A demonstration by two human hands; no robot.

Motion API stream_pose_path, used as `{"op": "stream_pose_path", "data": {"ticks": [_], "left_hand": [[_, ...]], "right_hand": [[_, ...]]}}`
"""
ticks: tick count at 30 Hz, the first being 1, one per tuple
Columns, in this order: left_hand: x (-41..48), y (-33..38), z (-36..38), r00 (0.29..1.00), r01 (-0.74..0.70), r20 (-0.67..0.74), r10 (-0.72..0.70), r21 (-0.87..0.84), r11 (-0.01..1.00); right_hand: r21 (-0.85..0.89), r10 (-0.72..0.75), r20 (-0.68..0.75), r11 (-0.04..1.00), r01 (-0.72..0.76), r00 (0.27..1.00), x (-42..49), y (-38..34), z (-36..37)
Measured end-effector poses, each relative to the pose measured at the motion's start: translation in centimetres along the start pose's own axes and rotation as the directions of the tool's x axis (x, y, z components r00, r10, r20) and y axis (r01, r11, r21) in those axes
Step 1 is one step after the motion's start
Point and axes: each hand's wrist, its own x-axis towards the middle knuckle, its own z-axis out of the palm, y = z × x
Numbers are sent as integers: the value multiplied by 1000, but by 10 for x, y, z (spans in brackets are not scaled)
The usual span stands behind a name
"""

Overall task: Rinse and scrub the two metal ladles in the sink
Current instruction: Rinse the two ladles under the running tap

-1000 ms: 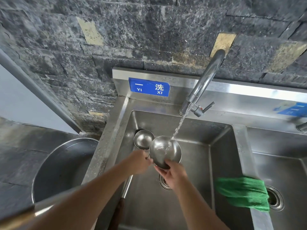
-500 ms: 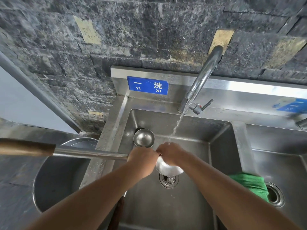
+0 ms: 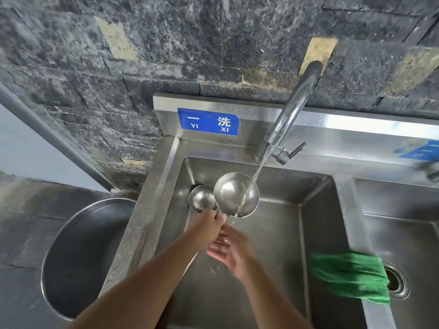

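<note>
The large metal ladle (image 3: 235, 193) has its bowl facing up under the running water, over the back of the left sink basin (image 3: 280, 245). My left hand (image 3: 209, 225) is closed on its handle just below the bowl; the remainder of the handle is hidden by my arm. My right hand (image 3: 229, 251) hovers a little lower, fingers apart, wet and blurred, holding nothing. The smaller ladle (image 3: 202, 198) lies in the basin's back left corner, bowl up, partly behind the large one.
The faucet (image 3: 292, 110) arches over the basin from the back ledge and is running. A green cloth (image 3: 351, 274) hangs over the divider to the right basin (image 3: 403, 245). A big round metal basin (image 3: 83, 252) sits on the floor left of the sink.
The large ladle swung from bowl-down over the drain to bowl-up under the stream. Its long handle no longer sticks out left. My right hand came off the bowl and opened.
</note>
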Motion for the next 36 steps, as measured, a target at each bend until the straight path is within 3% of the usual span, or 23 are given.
{"op": "stream_pose_path", "data": {"ticks": [3,6,9,13,18,22,28,32,36], "left_hand": [[9,-2,8,988,126,126,-88,-338,933],[13,-13,14,971,212,201,-129,-473,855],[3,-17,18,937,316,304,-171,-528,789],[0,-26,27,933,329,306,-187,-520,789],[-1,-35,33,988,123,121,-97,-232,965],[-3,-42,34,994,52,107,-33,-181,982],[-17,-50,41,997,39,74,-33,-83,996],[-40,-67,50,992,83,109,-65,-162,983],[-52,-91,58,974,210,138,-182,-222,952]], "right_hand": [[175,83,36,981,-88,996,-6,16,17],[255,104,56,960,-115,993,-6,26,16],[216,105,-18,971,-98,994,-2,31,14],[131,97,-106,988,-83,990,12,37,11],[-61,45,-175,997,-57,983,30,46,8],[-128,0,-187,991,-24,982,47,49,5],[0,14,-201,1000,-14,979,78,52,-5],[123,53,-239,992,-24,970,99,47,-14],[116,42,-268,993,-11,963,121,37,-20]]}}
